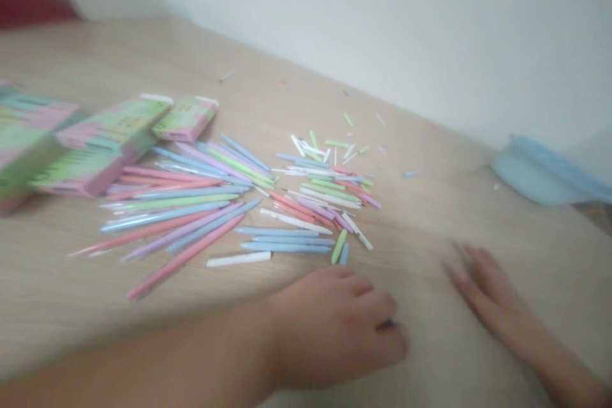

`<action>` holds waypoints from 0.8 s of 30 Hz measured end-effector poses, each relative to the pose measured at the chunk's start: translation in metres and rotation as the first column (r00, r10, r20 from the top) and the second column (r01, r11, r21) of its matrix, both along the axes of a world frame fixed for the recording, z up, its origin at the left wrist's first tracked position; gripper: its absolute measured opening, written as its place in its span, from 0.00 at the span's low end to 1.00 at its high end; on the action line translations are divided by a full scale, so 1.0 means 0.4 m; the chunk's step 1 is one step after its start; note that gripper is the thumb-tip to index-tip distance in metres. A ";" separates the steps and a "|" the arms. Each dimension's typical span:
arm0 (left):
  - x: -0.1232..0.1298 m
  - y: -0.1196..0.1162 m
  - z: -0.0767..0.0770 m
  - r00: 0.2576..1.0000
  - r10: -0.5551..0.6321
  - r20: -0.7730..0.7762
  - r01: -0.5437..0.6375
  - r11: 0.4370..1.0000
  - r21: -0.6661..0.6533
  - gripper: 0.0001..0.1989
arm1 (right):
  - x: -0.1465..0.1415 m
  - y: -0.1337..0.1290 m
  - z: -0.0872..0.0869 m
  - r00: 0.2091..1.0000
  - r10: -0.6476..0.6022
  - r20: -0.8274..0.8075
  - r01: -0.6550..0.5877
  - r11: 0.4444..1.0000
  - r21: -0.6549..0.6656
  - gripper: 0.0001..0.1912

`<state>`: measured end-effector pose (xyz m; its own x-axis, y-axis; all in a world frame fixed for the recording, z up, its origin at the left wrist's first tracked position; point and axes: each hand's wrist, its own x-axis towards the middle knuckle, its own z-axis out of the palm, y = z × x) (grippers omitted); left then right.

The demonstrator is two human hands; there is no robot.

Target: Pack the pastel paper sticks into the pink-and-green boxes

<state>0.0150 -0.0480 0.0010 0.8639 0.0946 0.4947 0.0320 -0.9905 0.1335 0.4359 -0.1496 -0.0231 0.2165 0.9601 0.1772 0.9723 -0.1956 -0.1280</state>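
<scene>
Head view: left hand point(335, 331) sits just below the pile of pastel plastic sticks point(215, 217), fingers point(370, 306) curled together on a small dark item point(388, 324), right hand point(492, 287) open to the pile's right, and one careless brush could scatter the sticks across the worktop point(454, 217).

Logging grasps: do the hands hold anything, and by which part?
Left hand seems to hold a small dark object, its part blurred; right hand holds nothing.
</scene>
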 end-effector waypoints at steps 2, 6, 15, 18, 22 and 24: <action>0.000 0.000 -0.001 1.000 0.001 -0.021 -0.001 1.000 0.003 0.07 | 0.055 -0.041 -0.033 1.000 0.003 0.006 -0.002 0.999 -0.045 0.44; -0.001 0.000 -0.001 0.998 -0.002 -0.055 0.002 1.000 0.001 0.09 | 0.047 -0.035 -0.059 0.996 0.057 0.069 -0.052 0.995 -0.084 0.40; -0.001 0.005 0.005 0.993 -0.006 -0.121 0.002 1.000 -0.029 0.09 | -0.055 0.099 -0.038 0.980 0.193 0.047 -0.188 0.977 -0.096 0.34; 0.001 0.005 0.001 0.993 -0.005 -0.114 0.001 0.999 -0.034 0.09 | -0.092 0.147 -0.035 0.974 0.226 0.021 -0.223 0.970 -0.096 0.34; 0.001 0.006 0.000 0.993 -0.013 -0.118 0.008 0.999 -0.037 0.09 | -0.133 0.202 -0.026 0.961 0.273 -0.032 -0.275 0.957 -0.096 0.33; 0.000 0.007 0.001 0.992 -0.011 -0.126 0.006 0.999 -0.037 0.09 | -0.142 0.209 -0.019 0.952 0.302 -0.051 -0.306 0.947 -0.101 0.31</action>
<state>0.0152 -0.0452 0.0013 0.9200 0.1033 0.3782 0.0427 -0.9853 0.1653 0.3791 -0.0661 -0.0306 -0.0844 0.9941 0.0682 0.9831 0.0942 -0.1567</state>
